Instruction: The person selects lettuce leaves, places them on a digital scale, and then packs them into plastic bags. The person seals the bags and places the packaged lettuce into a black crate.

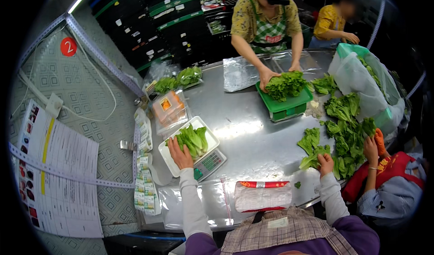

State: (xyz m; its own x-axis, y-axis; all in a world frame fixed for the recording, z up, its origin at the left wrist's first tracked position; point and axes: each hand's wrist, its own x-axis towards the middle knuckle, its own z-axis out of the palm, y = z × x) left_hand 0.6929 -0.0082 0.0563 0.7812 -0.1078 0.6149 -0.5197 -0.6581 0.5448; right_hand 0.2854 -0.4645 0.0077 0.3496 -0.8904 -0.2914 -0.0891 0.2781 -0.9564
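My left hand (180, 154) lies with fingers spread against romaine-like lettuce leaves (194, 140) in a white plastic tray (212, 137). That tray sits on a digital weighing scale (211, 163), whose keypad shows at its lower right side. Far to the right, my right hand (325, 164) pinches a green lettuce leaf (310, 161) just above the metal table. Another loose leaf (309, 140) lies beyond it. Beside that hand, a heap of lettuce (346, 146) spreads along the table's right side.
Across the metal table (234, 109), a co-worker's hands (268, 78) hold lettuce on a green tray (284, 105). Another person's hands (373, 144) hold lettuce at right, near a lined crate (359, 75). Plastic bags (196, 200), a red-edged packet (262, 195) and bagged carrots (168, 109) lie nearby.
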